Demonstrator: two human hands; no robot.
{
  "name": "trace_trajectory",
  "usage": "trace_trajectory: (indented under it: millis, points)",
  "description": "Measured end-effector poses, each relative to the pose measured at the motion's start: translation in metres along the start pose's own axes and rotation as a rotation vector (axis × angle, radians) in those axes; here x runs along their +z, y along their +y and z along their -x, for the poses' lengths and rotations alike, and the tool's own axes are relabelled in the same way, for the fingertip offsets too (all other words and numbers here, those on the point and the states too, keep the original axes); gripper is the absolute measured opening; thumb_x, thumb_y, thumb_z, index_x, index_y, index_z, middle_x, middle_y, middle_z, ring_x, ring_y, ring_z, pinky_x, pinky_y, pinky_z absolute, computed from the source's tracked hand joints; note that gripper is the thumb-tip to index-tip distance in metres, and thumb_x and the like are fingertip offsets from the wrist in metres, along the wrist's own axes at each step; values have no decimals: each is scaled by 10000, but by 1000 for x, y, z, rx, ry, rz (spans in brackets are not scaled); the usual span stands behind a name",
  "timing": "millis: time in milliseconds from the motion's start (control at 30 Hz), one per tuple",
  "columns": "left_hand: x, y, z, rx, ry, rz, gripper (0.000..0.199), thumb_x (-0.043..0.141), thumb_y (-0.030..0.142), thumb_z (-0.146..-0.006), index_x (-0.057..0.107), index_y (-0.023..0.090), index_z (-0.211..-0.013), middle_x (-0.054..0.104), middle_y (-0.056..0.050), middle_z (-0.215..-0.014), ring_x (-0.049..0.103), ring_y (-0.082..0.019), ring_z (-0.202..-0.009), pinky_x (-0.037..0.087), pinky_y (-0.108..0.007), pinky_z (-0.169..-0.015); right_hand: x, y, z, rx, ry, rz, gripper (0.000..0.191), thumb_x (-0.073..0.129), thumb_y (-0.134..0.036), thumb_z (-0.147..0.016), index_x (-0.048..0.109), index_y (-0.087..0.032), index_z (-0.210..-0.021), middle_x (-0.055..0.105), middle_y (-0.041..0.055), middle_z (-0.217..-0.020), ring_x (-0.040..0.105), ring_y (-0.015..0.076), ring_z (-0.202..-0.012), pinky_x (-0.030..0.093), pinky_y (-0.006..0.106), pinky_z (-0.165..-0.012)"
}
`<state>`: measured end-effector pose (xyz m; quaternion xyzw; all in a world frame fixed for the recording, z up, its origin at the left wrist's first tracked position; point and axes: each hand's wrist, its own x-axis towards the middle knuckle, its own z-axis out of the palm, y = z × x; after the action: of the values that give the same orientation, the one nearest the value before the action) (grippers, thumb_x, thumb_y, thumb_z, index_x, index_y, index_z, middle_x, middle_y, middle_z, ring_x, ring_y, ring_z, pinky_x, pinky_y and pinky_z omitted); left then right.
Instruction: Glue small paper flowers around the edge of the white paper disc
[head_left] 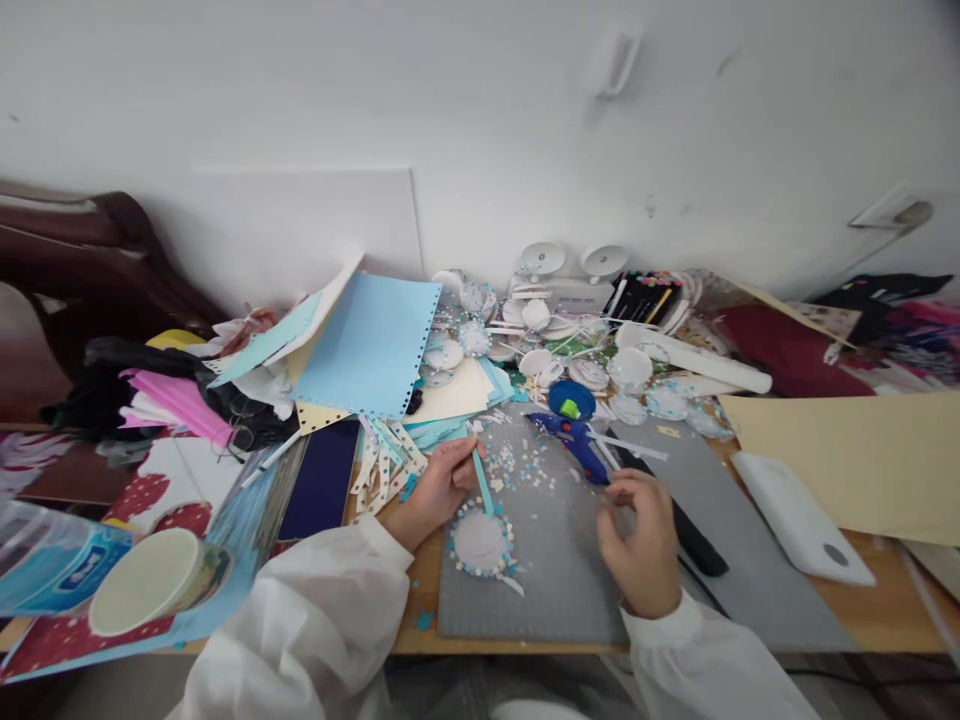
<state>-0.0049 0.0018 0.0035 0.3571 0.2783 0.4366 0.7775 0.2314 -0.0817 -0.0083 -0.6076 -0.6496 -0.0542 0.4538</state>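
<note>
teal strip [483,484] pinched between fingers of left hand [439,485], lower end at edge of white disc [480,540] ringed with small beads; disc lies on grey mat [555,590], near front of wooden surface [892,610]. right hand's [641,540] thumb and fingers apart, just beside blue glue gun [581,445] (touching or not, cannot tell). likely risks: strip bending if pinch tilts; loose bits [504,465] sticking to any wet glue; left sleeve [307,620] brushing disc, shifting it; burn if gun is hot.
</note>
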Motion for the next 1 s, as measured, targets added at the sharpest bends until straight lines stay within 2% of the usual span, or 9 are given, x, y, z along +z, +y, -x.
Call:
trace_trajectory:
  millis: [67, 167, 267, 367, 500, 600, 700, 767, 1000]
  points:
    - [2, -2, -5, 2, -9, -10, 347, 654, 473, -787, 574, 139, -737, 184, 110, -429, 151, -57, -409, 168, -203, -437, 3, 15, -4, 7, 27, 91, 174, 538, -190, -792, 481, -191, -955, 548, 135, -1016, 538, 294, -976, 461, 454, -806]
    - [4, -5, -12, 7, -20, -48, 345, 629, 481, -801, 553, 152, -730, 174, 107, -454, 167, -65, -418, 175, -206, -444, 14, 29, -13, -10, -22, 203, 286, 538, -236, -793, 472, -154, -1059, 555, 155, -1013, 523, 328, -996, 438, 507, -845]
    - [7, -2, -15, 21, -16, -122, 368, 621, 502, -795, 533, 160, -692, 181, 100, -474, 178, -68, -421, 167, -215, -440, 28, 32, -20, -66, -121, 268, 285, 513, -223, -802, 482, -128, -1068, 576, 169, -993, 530, 334, -969, 441, 492, -834]
    - [9, 6, -12, 54, 0, -222, 402, 631, 515, -782, 518, 162, -628, 258, 78, -478, 205, -70, -433, 166, -233, -443, 39, 28, -26, -69, -254, 383, 216, 477, -178, -811, 513, -104, -1010, 596, 187, -943, 551, 325, -901, 448, 451, -784]
    - [7, 14, -3, 86, 14, -363, 440, 626, 510, -793, 473, 177, -548, 383, 37, -481, 320, -97, -473, 235, -258, -482, 43, 22, -37, -35, -304, 520, 144, 451, -160, -809, 532, -105, -914, 606, 190, -867, 573, 311, -810, 442, 413, -719]
    - [2, 12, 1, 85, 3, -453, 457, 587, 507, -824, 449, 181, -535, 378, 42, -470, 327, -101, -476, 248, -261, -505, 43, 21, -51, -23, -228, 436, 148, 459, -203, -821, 532, -123, -922, 620, 164, -836, 597, 298, -791, 449, 388, -703]
    - [-1, 9, 2, 86, -11, -526, 474, 555, 534, -831, 439, 178, -541, 382, 43, -483, 327, -100, -484, 254, -258, -523, 46, 16, -66, 50, -123, 272, 266, 542, -348, -798, 536, -157, -983, 649, 113, -810, 624, 278, -760, 454, 350, -662]
    - [-1, 8, 1, 91, -21, -567, 484, 557, 549, -820, 436, 177, -536, 387, 42, -489, 329, -100, -491, 253, -258, -530, 51, 11, -74, 112, -113, 200, 332, 592, -415, -755, 550, -181, -986, 666, 81, -780, 634, 258, -707, 447, 325, -623]
    - [2, 10, 0, 113, -28, -676, 534, 508, 545, -855, 405, 179, -481, 363, 34, -475, 325, -106, -494, 261, -264, -551, 72, 8, -68, 178, -132, 5, 201, 564, -412, -682, 544, -215, -718, 627, 31, -567, 595, 221, -531, 434, 310, -541]
